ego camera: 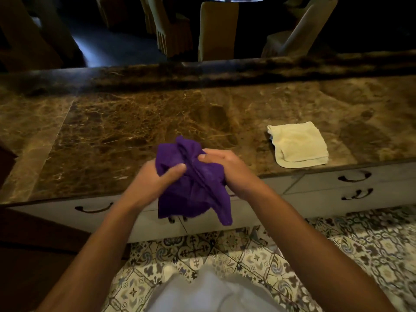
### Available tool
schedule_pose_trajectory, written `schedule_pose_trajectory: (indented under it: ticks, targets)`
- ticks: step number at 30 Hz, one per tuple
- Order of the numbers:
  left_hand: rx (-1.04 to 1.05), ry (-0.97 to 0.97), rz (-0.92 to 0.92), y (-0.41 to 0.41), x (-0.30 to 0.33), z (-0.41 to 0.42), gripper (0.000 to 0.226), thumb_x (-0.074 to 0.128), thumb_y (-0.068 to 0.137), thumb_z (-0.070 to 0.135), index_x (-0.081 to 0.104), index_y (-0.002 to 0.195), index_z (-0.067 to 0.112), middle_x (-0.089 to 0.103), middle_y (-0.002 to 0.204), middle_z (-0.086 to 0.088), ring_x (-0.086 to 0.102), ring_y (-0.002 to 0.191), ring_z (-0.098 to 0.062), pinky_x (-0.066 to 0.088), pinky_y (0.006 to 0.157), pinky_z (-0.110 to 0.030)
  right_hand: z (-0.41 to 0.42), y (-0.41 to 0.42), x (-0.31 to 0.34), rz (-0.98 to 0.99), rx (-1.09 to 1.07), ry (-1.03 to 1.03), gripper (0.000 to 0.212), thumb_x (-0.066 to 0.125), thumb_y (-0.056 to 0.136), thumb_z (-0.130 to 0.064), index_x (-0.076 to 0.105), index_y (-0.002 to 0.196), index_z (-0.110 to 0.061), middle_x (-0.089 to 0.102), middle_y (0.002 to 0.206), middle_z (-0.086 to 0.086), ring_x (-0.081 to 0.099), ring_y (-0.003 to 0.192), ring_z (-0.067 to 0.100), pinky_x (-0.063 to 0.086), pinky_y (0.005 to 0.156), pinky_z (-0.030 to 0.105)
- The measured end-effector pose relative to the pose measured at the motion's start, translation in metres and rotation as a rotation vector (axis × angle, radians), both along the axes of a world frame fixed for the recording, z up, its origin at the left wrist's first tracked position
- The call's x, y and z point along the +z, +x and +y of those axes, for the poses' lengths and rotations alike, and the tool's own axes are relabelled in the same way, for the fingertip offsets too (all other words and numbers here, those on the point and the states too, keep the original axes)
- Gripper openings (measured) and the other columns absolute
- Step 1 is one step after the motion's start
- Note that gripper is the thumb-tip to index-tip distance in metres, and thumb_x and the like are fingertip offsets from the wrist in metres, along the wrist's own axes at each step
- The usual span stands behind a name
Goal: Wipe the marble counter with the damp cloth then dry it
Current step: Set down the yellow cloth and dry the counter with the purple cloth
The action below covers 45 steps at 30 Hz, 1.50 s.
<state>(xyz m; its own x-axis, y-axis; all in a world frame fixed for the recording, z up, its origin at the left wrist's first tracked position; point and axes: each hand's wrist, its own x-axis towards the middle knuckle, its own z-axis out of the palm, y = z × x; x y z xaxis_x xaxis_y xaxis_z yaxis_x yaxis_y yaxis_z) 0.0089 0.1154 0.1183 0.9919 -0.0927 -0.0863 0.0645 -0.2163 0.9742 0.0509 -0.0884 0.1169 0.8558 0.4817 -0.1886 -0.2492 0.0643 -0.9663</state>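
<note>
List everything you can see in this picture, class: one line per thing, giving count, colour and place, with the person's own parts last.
Purple cloth: one, purple, bunched in both hands above the counter's near edge.
Cream cloth: one, cream, folded, lying on the counter to the right.
Counter: one, brown veined marble, across the middle.
Drawers: several, pale with dark handles, under the counter.
Floor: patterned tiles, bottom.
Chairs: several, tan-covered, in the dim room beyond the counter.
Left hand: one, gripping the purple cloth.
Right hand: one, gripping the purple cloth.
</note>
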Motion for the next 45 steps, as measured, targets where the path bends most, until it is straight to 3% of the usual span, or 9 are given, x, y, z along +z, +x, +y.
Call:
schedule_pose_trajectory:
  ticks: [5, 11, 15, 19, 23, 29, 35, 42, 45]
  targets:
    - [0.059, -0.094, -0.143, -0.006, 0.007, -0.100, 0.014, 0.070, 0.088, 0.035, 0.079, 0.083, 0.043, 0.076, 0.082, 0.024, 0.066, 0.078, 0.011, 0.049, 0.074, -0.012, -0.080, -0.022, 0.007, 0.171, -0.218, 0.196, 0.030, 0.064, 0.093, -0.043, 0.083, 0.084, -0.022, 0.079, 0.085, 0.002, 0.073, 0.081, 0.014, 0.058, 0.081, 0.028]
    - [0.134, -0.218, -0.117, -0.004, 0.015, -0.189, 0.009, 0.075, 0.080, 0.049, 0.080, 0.082, 0.042, 0.077, 0.082, 0.017, 0.066, 0.076, 0.002, 0.052, 0.071, -0.018, -0.188, -0.073, -0.008, 0.260, -0.242, 0.614, 0.081, 0.069, 0.087, -0.063, 0.060, 0.139, -0.003, 0.054, 0.149, 0.023, 0.050, 0.140, 0.038, 0.047, 0.111, 0.048]
    - [0.095, -0.234, -0.033, -0.006, 0.013, -0.235, 0.026, 0.074, 0.075, 0.061, 0.080, 0.083, 0.038, 0.079, 0.086, 0.010, 0.071, 0.083, -0.005, 0.057, 0.075, -0.028, -0.230, -0.098, -0.018, 0.199, -0.369, 0.341, 0.071, 0.091, 0.066, -0.056, 0.073, 0.125, -0.020, 0.072, 0.131, 0.010, 0.068, 0.122, 0.028, 0.059, 0.094, 0.038]
    - [-0.023, -0.295, 0.105, -0.006, 0.012, -0.277, 0.033, 0.072, 0.074, 0.066, 0.080, 0.091, 0.039, 0.081, 0.099, 0.004, 0.076, 0.096, -0.014, 0.058, 0.084, -0.037, -0.263, -0.106, -0.006, 0.048, -0.405, -0.177, 0.026, 0.068, 0.087, -0.066, 0.077, 0.103, -0.048, 0.079, 0.112, -0.013, 0.074, 0.105, 0.007, 0.061, 0.085, 0.026]
    - [-0.005, -0.257, 0.089, 0.007, 0.011, -0.304, 0.027, 0.071, 0.073, 0.064, 0.079, 0.084, 0.041, 0.080, 0.091, 0.009, 0.074, 0.088, -0.008, 0.057, 0.081, -0.033, -0.298, -0.103, 0.000, -0.119, -0.565, -0.661, 0.084, 0.047, 0.076, -0.088, 0.075, 0.092, -0.011, 0.079, 0.089, 0.007, 0.075, 0.081, 0.018, 0.060, 0.079, 0.047]
    - [0.060, -0.255, 0.066, 0.042, 0.000, -0.350, 0.013, 0.067, 0.086, 0.047, 0.074, 0.075, 0.042, 0.074, 0.077, 0.015, 0.065, 0.074, 0.000, 0.051, 0.072, -0.031, -0.343, -0.087, 0.007, 0.067, -0.413, -0.237, 0.035, 0.073, 0.079, -0.068, 0.075, 0.106, -0.046, 0.079, 0.109, -0.013, 0.075, 0.099, 0.006, 0.058, 0.076, 0.020]
    - [-0.055, -0.526, 0.202, 0.100, -0.002, -0.396, 0.013, 0.070, 0.086, 0.038, 0.081, 0.087, 0.032, 0.080, 0.098, 0.000, 0.075, 0.094, -0.016, 0.058, 0.078, -0.034, -0.364, -0.038, -0.004, 0.057, -0.503, -0.545, 0.057, 0.075, 0.077, -0.069, 0.074, 0.111, -0.023, 0.079, 0.109, 0.002, 0.075, 0.101, 0.019, 0.059, 0.092, 0.052]
    - [-0.198, -0.807, 0.436, 0.164, 0.000, -0.432, 0.022, 0.063, 0.094, 0.021, 0.082, 0.101, 0.012, 0.079, 0.112, -0.015, 0.077, 0.103, -0.024, 0.061, 0.079, -0.033, -0.404, 0.028, 0.012, 0.028, -0.585, -0.167, 0.047, 0.077, 0.069, -0.076, 0.068, 0.112, -0.063, 0.071, 0.122, -0.028, 0.068, 0.113, -0.003, 0.054, 0.084, 0.013]
    - [-0.212, -0.655, 0.345, 0.183, -0.001, -0.444, 0.023, 0.064, 0.095, 0.033, 0.082, 0.098, 0.019, 0.080, 0.109, -0.010, 0.076, 0.102, -0.019, 0.059, 0.082, -0.031, -0.410, 0.057, 0.009, -0.003, -0.615, -0.187, 0.034, 0.078, 0.074, -0.068, 0.072, 0.107, -0.060, 0.074, 0.115, -0.026, 0.071, 0.107, -0.003, 0.053, 0.081, 0.011]
